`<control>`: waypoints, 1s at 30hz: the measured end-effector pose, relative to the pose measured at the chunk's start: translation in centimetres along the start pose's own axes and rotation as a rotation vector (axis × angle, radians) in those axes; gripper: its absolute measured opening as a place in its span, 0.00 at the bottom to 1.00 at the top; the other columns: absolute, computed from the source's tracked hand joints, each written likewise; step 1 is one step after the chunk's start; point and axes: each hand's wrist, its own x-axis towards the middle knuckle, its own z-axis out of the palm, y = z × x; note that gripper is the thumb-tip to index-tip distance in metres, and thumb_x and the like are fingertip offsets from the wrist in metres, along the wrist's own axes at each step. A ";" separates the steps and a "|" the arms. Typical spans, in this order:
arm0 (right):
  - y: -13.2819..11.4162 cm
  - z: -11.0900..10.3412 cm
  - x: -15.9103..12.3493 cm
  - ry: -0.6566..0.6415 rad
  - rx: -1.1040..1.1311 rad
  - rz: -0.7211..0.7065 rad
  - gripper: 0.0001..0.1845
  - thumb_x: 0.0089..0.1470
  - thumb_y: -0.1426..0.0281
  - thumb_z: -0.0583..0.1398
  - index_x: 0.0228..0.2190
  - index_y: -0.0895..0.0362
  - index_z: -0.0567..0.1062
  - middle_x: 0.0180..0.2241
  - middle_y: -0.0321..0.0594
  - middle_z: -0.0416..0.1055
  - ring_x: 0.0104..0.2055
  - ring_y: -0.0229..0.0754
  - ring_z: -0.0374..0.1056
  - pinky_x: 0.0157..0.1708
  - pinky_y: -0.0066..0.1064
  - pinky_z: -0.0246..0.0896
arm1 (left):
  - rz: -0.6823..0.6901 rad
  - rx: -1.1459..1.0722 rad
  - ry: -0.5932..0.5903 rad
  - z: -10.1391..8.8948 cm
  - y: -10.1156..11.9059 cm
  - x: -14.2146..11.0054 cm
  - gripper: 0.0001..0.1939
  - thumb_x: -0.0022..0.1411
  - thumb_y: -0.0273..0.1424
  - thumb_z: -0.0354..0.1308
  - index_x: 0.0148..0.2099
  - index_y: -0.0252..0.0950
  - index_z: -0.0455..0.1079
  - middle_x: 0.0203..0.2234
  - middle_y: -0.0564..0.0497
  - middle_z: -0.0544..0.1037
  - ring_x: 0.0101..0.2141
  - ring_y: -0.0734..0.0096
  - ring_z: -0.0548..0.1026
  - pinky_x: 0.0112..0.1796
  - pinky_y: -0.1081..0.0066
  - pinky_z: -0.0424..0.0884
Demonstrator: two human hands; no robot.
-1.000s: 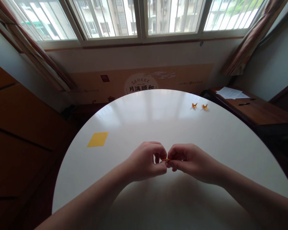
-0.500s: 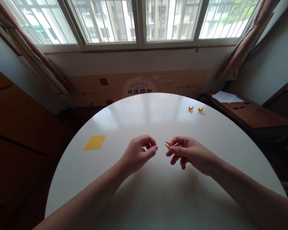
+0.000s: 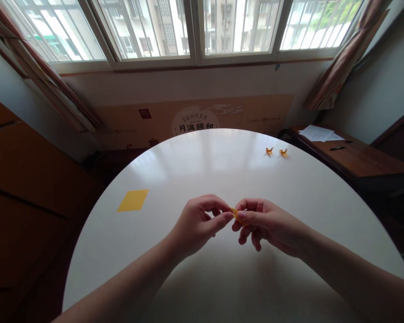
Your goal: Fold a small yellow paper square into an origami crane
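Observation:
A small piece of folded orange-yellow paper (image 3: 234, 212) is held above the table, between my two hands. My right hand (image 3: 264, 220) pinches it between thumb and index finger, the other fingers loosely spread below. From the left, the thumb and index finger of my left hand (image 3: 204, 220) close on its tip. My fingers hide much of the paper. A flat yellow paper square (image 3: 133, 200) lies on the table to the left. Two small folded paper birds, one here (image 3: 269, 151) and the other (image 3: 283, 153) beside it, stand at the far right.
The round white table (image 3: 202, 170) reflects the window light. Behind it is a wall with a printed banner (image 3: 262, 110) below a barred window. A brown wooden desk (image 3: 363, 157) with white sheets (image 3: 319, 133) stands beyond the table's right edge.
Half a second ago my left hand was apart from the folded paper, whose two points stuck out of my right hand. Now my left fingertips have come back onto it. The birds stay put.

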 end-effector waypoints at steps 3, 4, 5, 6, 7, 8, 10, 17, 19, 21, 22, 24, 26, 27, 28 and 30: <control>0.0 0.1 -0.1 -0.009 -0.007 0.000 0.18 0.50 0.58 0.70 0.31 0.58 0.73 0.29 0.39 0.77 0.27 0.38 0.76 0.16 0.19 0.61 | -0.044 -0.069 -0.023 0.1 0.0 -0.1 0.09 0.58 0.34 0.64 0.33 0.31 0.75 0.28 0.49 0.75 0.22 0.76 0.70 0.19 0.78 0.68; 0.0 0.1 -0.1 -0.011 -0.013 -0.001 0.18 0.50 0.58 0.70 0.31 0.58 0.73 0.30 0.39 0.77 0.27 0.38 0.76 0.16 0.19 0.61 | -0.057 -0.085 -0.026 0.1 0.0 -0.1 0.09 0.58 0.33 0.64 0.33 0.31 0.75 0.27 0.49 0.75 0.22 0.76 0.70 0.19 0.78 0.68; 0.0 0.1 -0.1 -0.013 -0.024 -0.006 0.18 0.50 0.58 0.70 0.31 0.58 0.73 0.30 0.39 0.77 0.28 0.39 0.76 0.17 0.19 0.61 | -0.068 -0.096 -0.026 0.1 -0.1 -0.1 0.09 0.58 0.33 0.64 0.33 0.31 0.74 0.27 0.50 0.75 0.23 0.76 0.70 0.19 0.78 0.68; 0.1 0.1 -0.1 -0.014 -0.043 -0.014 0.18 0.50 0.58 0.70 0.32 0.58 0.73 0.30 0.40 0.77 0.28 0.39 0.76 0.17 0.20 0.61 | -0.078 -0.103 -0.025 0.2 -0.1 -0.1 0.08 0.58 0.32 0.64 0.33 0.31 0.74 0.26 0.50 0.75 0.23 0.76 0.69 0.19 0.78 0.68; 0.1 0.1 -0.1 -0.013 -0.071 -0.029 0.17 0.51 0.58 0.69 0.33 0.58 0.73 0.30 0.40 0.77 0.29 0.40 0.76 0.18 0.20 0.62 | -0.087 -0.105 -0.024 0.2 -0.2 -0.1 0.08 0.58 0.32 0.63 0.34 0.31 0.74 0.26 0.51 0.74 0.23 0.76 0.70 0.19 0.78 0.68; 0.1 0.1 -0.1 -0.010 -0.108 -0.050 0.17 0.51 0.58 0.69 0.33 0.58 0.74 0.30 0.40 0.78 0.30 0.40 0.76 0.19 0.21 0.63 | -0.094 -0.104 -0.022 0.2 -0.3 -0.1 0.08 0.58 0.32 0.63 0.34 0.31 0.74 0.25 0.51 0.74 0.23 0.76 0.70 0.19 0.78 0.68; 0.2 0.1 -0.1 0.001 -0.198 -0.096 0.16 0.52 0.59 0.69 0.35 0.58 0.75 0.30 0.41 0.78 0.31 0.42 0.77 0.20 0.23 0.64 | -0.099 -0.098 -0.016 0.2 -0.5 0.0 0.07 0.58 0.31 0.63 0.34 0.31 0.74 0.25 0.52 0.74 0.23 0.76 0.70 0.20 0.78 0.69; 0.3 0.2 -0.1 0.025 -0.231 -0.100 0.16 0.56 0.58 0.66 0.38 0.58 0.76 0.35 0.44 0.78 0.33 0.42 0.77 0.21 0.23 0.65 | -0.136 -0.107 0.047 0.2 -0.6 0.2 0.09 0.59 0.34 0.62 0.35 0.31 0.75 0.24 0.52 0.74 0.23 0.76 0.70 0.20 0.77 0.69; 0.3 0.2 0.0 0.035 -0.174 -0.094 0.16 0.55 0.58 0.66 0.39 0.57 0.76 0.36 0.43 0.77 0.33 0.42 0.76 0.21 0.23 0.65 | -0.154 -0.098 0.076 0.2 -0.5 0.3 0.11 0.59 0.36 0.62 0.36 0.31 0.76 0.23 0.51 0.75 0.22 0.75 0.70 0.20 0.77 0.69; 0.4 0.0 0.1 0.028 -0.111 -0.088 0.16 0.55 0.58 0.66 0.39 0.57 0.76 0.36 0.42 0.77 0.32 0.41 0.76 0.21 0.22 0.65 | -0.164 -0.091 0.081 0.2 -0.5 0.3 0.13 0.59 0.37 0.63 0.37 0.30 0.76 0.24 0.50 0.76 0.22 0.75 0.70 0.20 0.76 0.69; 0.4 0.0 0.1 0.022 -0.084 -0.086 0.16 0.55 0.59 0.67 0.39 0.57 0.76 0.36 0.42 0.77 0.32 0.40 0.76 0.20 0.22 0.65 | -0.165 -0.087 0.076 0.1 -0.5 0.3 0.14 0.59 0.38 0.63 0.37 0.30 0.76 0.25 0.49 0.77 0.23 0.74 0.71 0.21 0.76 0.69; 0.5 -0.1 0.2 0.019 -0.050 -0.081 0.17 0.54 0.59 0.67 0.40 0.57 0.75 0.36 0.41 0.76 0.31 0.40 0.76 0.20 0.22 0.65 | -0.162 -0.074 0.067 0.1 -0.5 0.3 0.15 0.58 0.39 0.64 0.38 0.30 0.76 0.26 0.48 0.78 0.23 0.74 0.71 0.21 0.76 0.70; 0.6 -0.1 0.2 0.032 -0.049 -0.078 0.17 0.55 0.58 0.67 0.41 0.56 0.74 0.35 0.40 0.76 0.31 0.41 0.76 0.20 0.22 0.64 | -0.155 -0.060 0.070 0.1 -0.5 0.3 0.15 0.58 0.40 0.65 0.38 0.31 0.77 0.27 0.48 0.78 0.24 0.72 0.72 0.20 0.76 0.70; 0.6 -0.1 0.3 0.039 -0.061 -0.080 0.17 0.55 0.58 0.67 0.41 0.55 0.73 0.35 0.40 0.76 0.32 0.41 0.76 0.20 0.22 0.64 | -0.152 -0.056 0.072 0.1 -0.5 0.3 0.15 0.57 0.40 0.65 0.38 0.31 0.77 0.27 0.47 0.79 0.24 0.72 0.72 0.20 0.76 0.70; 0.6 -0.1 0.3 0.045 -0.082 -0.084 0.17 0.55 0.57 0.66 0.40 0.55 0.73 0.35 0.40 0.76 0.32 0.41 0.76 0.20 0.22 0.65 | -0.151 -0.052 0.073 0.1 -0.5 0.3 0.15 0.57 0.40 0.66 0.38 0.31 0.77 0.28 0.47 0.79 0.25 0.72 0.73 0.20 0.76 0.70; 0.7 0.0 0.3 0.049 -0.136 -0.099 0.18 0.56 0.56 0.65 0.39 0.56 0.72 0.36 0.41 0.77 0.34 0.43 0.77 0.21 0.23 0.65 | -0.154 -0.049 0.064 0.2 -0.5 0.2 0.15 0.57 0.41 0.66 0.37 0.31 0.77 0.28 0.47 0.79 0.25 0.71 0.73 0.20 0.76 0.70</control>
